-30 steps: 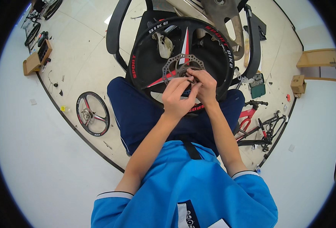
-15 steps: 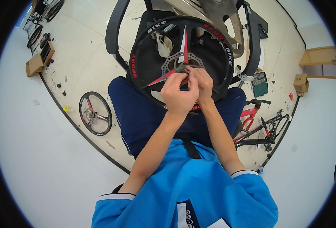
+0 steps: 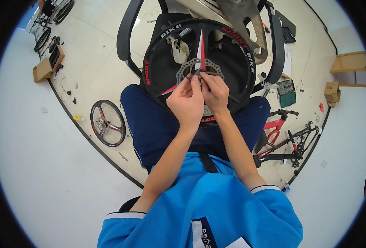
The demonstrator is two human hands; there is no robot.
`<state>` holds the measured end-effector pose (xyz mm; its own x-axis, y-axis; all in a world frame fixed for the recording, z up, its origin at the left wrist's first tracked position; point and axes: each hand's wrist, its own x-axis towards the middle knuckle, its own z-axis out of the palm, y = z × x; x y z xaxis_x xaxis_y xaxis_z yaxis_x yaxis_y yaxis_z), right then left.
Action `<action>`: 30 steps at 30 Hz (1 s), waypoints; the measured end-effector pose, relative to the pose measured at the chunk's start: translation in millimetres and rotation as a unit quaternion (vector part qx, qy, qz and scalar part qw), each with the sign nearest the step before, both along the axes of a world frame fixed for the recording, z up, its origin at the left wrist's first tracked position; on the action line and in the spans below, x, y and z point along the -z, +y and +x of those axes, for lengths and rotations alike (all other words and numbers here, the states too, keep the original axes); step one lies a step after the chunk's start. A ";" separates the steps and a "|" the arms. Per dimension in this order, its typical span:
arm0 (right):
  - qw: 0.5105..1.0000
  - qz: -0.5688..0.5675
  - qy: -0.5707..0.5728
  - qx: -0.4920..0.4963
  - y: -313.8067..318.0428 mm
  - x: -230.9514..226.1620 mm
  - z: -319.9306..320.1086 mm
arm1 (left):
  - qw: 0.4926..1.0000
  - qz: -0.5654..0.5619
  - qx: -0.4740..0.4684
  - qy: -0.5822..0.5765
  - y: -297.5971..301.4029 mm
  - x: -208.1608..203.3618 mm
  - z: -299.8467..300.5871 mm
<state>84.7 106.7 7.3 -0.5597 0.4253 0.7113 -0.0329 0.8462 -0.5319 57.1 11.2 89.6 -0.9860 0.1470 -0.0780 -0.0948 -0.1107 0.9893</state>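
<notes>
Two hands work at the hub of a black bicycle wheel with red spoke blades (image 3: pixel 162 70), which rests on the person's lap against a black chair. The left hand (image 3: pixel 187 103) and right hand (image 3: pixel 215 93) are both pinched narrow over the silver perforated brake disc rotor (image 3: pixel 199 68), fingertips on a small dark fastener; which hand grips it cannot be told. Judged step: fitting fasteners at the rotor. Next move calls for steady fingertip rotation, keeping the part square to its hole.
</notes>
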 end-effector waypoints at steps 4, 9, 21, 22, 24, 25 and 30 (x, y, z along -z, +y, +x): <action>1.000 -0.024 -0.002 -0.001 -1.6 0.0 0.2 | 0.999 -0.022 0.003 0.026 0.6 6.6 1.8; 0.999 -0.051 0.001 -0.012 -0.9 0.0 2.8 | 0.979 -0.134 0.028 0.148 1.0 8.3 -1.3; 0.996 -0.084 -0.015 -0.037 7.8 -13.1 11.6 | 0.962 -0.117 0.086 0.230 -9.3 3.5 -11.1; 0.995 -0.075 -0.049 -0.049 11.2 -20.2 18.0 | 0.967 -0.106 0.076 0.220 -13.5 3.4 -12.0; 0.988 -0.060 -0.120 -0.072 20.9 -33.6 38.4 | 0.956 -0.132 0.083 0.248 -24.0 6.3 -16.9; 0.984 -0.030 -0.159 -0.078 30.0 -34.7 48.4 | 0.938 -0.151 0.107 0.294 -29.5 13.8 -22.0; 0.962 0.080 -0.241 -0.102 67.1 -52.3 67.8 | 0.893 -0.167 0.208 0.362 -24.8 45.2 -24.4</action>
<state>152.5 173.9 59.6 -0.9009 0.1776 0.3960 0.0101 0.9207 -0.3901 32.6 -13.7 44.4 -0.6611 0.5998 0.4507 0.6195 0.0974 0.7789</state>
